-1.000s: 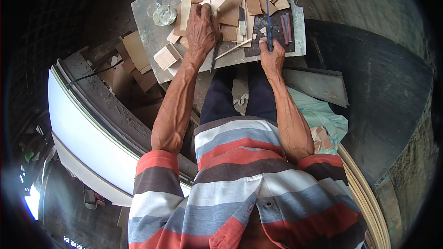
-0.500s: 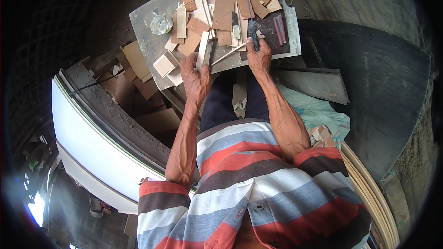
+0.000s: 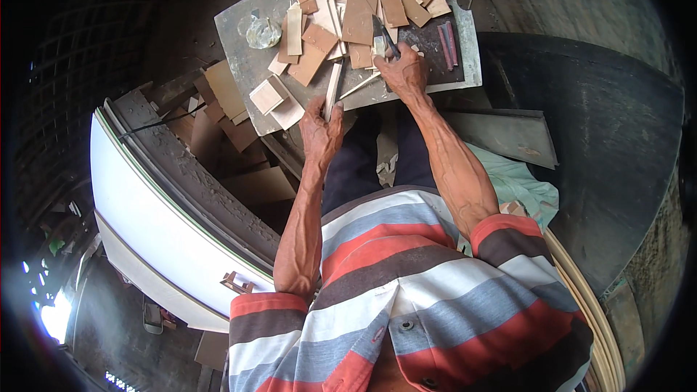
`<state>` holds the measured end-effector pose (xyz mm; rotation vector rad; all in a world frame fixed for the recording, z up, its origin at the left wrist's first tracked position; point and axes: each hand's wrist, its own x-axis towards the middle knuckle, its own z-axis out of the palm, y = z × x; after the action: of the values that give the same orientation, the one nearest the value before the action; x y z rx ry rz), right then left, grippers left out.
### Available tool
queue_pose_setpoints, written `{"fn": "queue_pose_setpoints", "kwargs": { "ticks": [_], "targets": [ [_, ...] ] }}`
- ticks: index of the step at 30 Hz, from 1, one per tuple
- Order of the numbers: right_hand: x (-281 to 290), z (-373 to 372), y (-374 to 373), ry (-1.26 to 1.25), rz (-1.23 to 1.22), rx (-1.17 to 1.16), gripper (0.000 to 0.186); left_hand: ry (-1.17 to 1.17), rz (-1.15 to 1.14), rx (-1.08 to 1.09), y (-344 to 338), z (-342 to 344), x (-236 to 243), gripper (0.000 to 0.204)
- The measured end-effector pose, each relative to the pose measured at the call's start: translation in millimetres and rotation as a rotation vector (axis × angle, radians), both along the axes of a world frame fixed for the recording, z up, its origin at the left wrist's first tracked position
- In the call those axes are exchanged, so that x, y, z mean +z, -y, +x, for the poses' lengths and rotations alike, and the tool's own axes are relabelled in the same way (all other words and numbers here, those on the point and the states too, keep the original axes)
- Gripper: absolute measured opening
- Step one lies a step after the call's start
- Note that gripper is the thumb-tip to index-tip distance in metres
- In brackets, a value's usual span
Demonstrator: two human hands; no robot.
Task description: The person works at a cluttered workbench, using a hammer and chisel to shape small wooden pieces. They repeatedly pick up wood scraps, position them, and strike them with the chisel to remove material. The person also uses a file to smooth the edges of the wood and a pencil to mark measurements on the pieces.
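My left hand (image 3: 323,129) is closed round a pale narrow wood strip (image 3: 333,83) at the front edge of the worktable (image 3: 243,43), with a thin dark length alongside it. My right hand (image 3: 405,69) grips a dark-handled tool (image 3: 386,35), which angles up and left over cut veneer pieces (image 3: 357,20). A thin pale stick (image 3: 358,86) lies below that hand. Left of the strip sit small pale blocks (image 3: 267,96); a clear container (image 3: 261,33) stands farther back. Reddish sticks (image 3: 448,45) rest on a dark board to the right.
Offcuts (image 3: 239,132) fill the space left of the table, beside long white-faced panels (image 3: 160,203). A dark curved sheet (image 3: 602,145) stands to the right, with green cloth (image 3: 519,178) and long wood strips (image 3: 588,297) nearer me.
My left hand has come down from among the pieces to the table's front edge with the strip. The tool in my right hand has tilted leftward and that hand has shifted slightly left.
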<state>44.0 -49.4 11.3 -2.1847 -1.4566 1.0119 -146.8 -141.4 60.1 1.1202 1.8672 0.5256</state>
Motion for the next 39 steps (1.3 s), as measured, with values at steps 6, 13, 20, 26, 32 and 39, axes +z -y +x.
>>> {"fn": "queue_pose_setpoints", "kwargs": {
  "ticks": [6, 13, 20, 26, 32, 39],
  "targets": [
    [-18.8, 11.5, -0.1, 0.11, 0.145, -0.027, 0.03, 0.024, -0.032, 0.022, 5.9, -3.5, 3.2, 0.033],
    [-19.9, 18.8, -4.4, 0.011, 0.198, -0.079, 0.031, 0.015, -0.031, 0.031, 7.7, -9.3, 1.0, 0.033],
    [-6.7, -13.3, 3.1, 0.057, 0.042, -0.099, 0.036, -0.064, -0.005, 0.012, 1.1, -8.2, 5.9, 0.037],
    [-20.8, 10.6, 12.9, 0.079, 0.129, -0.161, 0.033, -0.065, -0.025, -0.036, -7.1, -5.2, 7.5, 0.038],
    [5.9, 50.4, 32.2, 0.007, 0.19, -0.118, 0.037, -0.021, 0.049, -0.132, -20.7, 7.6, 6.2, 0.034],
    [87.3, 55.2, 86.2, -0.322, -0.127, 0.138, 0.026, 0.156, -0.061, -0.27, -46.6, 5.7, 11.8, 0.042]
  ]
}}
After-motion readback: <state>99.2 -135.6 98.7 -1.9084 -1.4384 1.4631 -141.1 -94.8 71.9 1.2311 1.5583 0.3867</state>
